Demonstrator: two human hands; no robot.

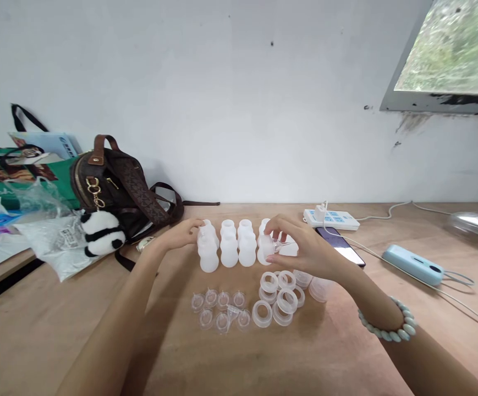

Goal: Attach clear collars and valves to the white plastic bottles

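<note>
Several small white plastic bottles [229, 245] stand in rows in the middle of the wooden table [57, 341]. My left hand [181, 234] has its fingers closed round the leftmost bottle [208, 247]. My right hand [300, 247] pinches a small clear plastic piece [272, 246] just above the bottles at the right end of the row. Nearer to me lie several clear nipple-like inserts [222, 311] and a heap of white rings [280, 297]. A bead bracelet [391, 324] is on my right wrist.
A brown handbag [115, 187] with a panda toy [100, 231], plastic bags and a green bag sit at the left. A power strip [333, 219], a phone [341, 247], a light blue device [412, 265] and cables lie at the right.
</note>
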